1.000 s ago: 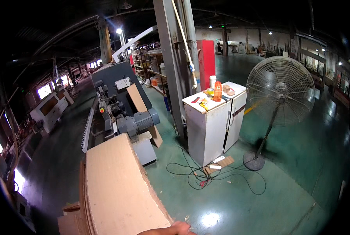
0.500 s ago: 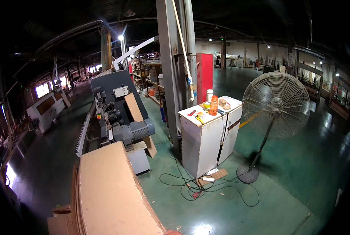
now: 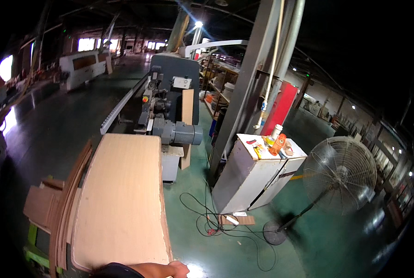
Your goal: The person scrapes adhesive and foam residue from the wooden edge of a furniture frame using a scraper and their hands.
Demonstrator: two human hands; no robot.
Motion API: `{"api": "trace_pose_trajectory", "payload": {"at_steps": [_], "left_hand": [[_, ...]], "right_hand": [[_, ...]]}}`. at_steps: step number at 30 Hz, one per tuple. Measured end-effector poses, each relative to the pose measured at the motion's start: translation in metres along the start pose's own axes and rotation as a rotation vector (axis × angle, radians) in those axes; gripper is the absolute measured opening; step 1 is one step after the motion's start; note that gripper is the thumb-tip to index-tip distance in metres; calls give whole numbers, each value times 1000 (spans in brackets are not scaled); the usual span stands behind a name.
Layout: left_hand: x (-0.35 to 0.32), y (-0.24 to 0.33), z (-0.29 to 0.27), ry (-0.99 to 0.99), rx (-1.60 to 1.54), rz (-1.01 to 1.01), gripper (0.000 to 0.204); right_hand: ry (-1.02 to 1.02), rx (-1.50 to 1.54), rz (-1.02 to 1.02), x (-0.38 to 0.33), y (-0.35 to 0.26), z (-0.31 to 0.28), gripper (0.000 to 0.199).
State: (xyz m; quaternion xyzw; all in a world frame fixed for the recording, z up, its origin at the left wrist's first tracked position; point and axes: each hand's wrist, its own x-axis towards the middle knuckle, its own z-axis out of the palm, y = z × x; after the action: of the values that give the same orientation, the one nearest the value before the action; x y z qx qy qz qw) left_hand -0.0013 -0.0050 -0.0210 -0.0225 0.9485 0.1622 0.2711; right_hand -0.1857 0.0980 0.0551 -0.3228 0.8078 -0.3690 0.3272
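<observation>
A large pale wood panel [image 3: 121, 199] with rounded corners and a rough right edge stretches away from the bottom of the picture. My left hand [image 3: 179, 269] is at its near right edge, the forearm crossing over the near end from a dark sleeve. The fingers look curled over that edge, though the picture's lower border cuts off part of the view. My right hand does not show. Beyond the panel's far end stands a grey machine [image 3: 174, 92] with a motor [image 3: 186, 133] on its side.
Brown boards [image 3: 68, 208] lean along the panel's left side, by a green frame [image 3: 33, 248]. Black cable [image 3: 197, 217] loops on the green floor to the right. A white cabinet [image 3: 237, 178] with an orange bottle [image 3: 277, 144] on top, a pillar [image 3: 244, 88] and a standing fan [image 3: 341, 173] are farther right.
The view has turned left and tilted, so the panel shows more fully, and the cabinet and fan lean. The forearm and hand have come into view at the lower edge.
</observation>
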Motion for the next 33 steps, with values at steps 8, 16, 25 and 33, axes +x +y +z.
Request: {"api": "trace_pose_trajectory", "payload": {"at_steps": [8, 16, 25, 33], "left_hand": [[-57, 20, -75, -71, -95, 119, 35], [-73, 21, -88, -45, -118, 93, 33], [-63, 21, -81, -52, -74, 98, 31], [-43, 19, -67, -68, -39, 103, 34]], "right_hand": [[-13, -60, 11, -6, -5, -2, 38], [-23, -77, 32, -12, -9, -3, 39], [-22, -44, 51, -11, -15, 3, 39], [-12, 15, 63, -17, -11, 9, 40]]}}
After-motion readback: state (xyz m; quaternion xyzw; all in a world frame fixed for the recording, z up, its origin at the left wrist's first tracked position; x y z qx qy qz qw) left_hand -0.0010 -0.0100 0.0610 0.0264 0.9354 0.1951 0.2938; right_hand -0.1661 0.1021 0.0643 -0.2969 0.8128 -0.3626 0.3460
